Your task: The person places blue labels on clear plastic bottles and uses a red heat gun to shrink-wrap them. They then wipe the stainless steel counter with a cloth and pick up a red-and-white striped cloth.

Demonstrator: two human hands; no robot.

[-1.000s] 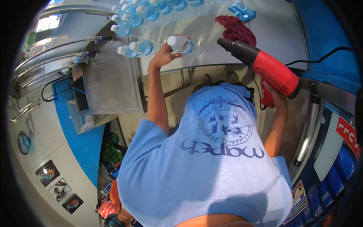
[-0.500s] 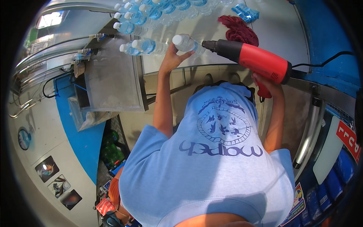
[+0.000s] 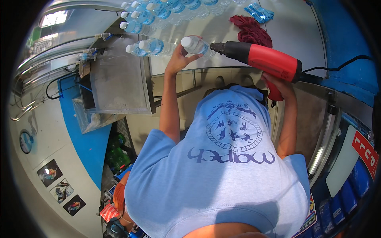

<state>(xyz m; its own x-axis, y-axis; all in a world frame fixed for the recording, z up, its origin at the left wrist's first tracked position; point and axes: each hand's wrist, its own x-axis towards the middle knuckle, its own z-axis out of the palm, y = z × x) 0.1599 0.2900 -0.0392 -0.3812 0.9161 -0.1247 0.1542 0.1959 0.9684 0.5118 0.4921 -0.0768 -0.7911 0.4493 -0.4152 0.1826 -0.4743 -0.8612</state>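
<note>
My left hand (image 3: pixel 179 60) grips a clear plastic water bottle (image 3: pixel 195 45) with a white cap and a blue label, held on its side above the steel table (image 3: pixel 222 29). In my right hand (image 3: pixel 279 84) is a red heat gun (image 3: pixel 272 60), gripped by the handle. Its black nozzle (image 3: pixel 222 48) points left and sits almost against the bottom end of the bottle. My light blue shirt fills the lower middle of the view and hides what lies below my arms.
Several more capped water bottles (image 3: pixel 158 12) lie in rows at the table's far left, and two (image 3: pixel 151 47) lie nearer my left hand. A dark red cloth (image 3: pixel 252 31) and blue packets (image 3: pixel 258 12) lie beyond the gun. A black cable (image 3: pixel 341 64) trails right. A steel box (image 3: pixel 119 83) stands at left.
The heat gun has swung left and levelled, bringing its nozzle up to the bottle. My left hand has kept hold of the bottle, shifting slightly right.
</note>
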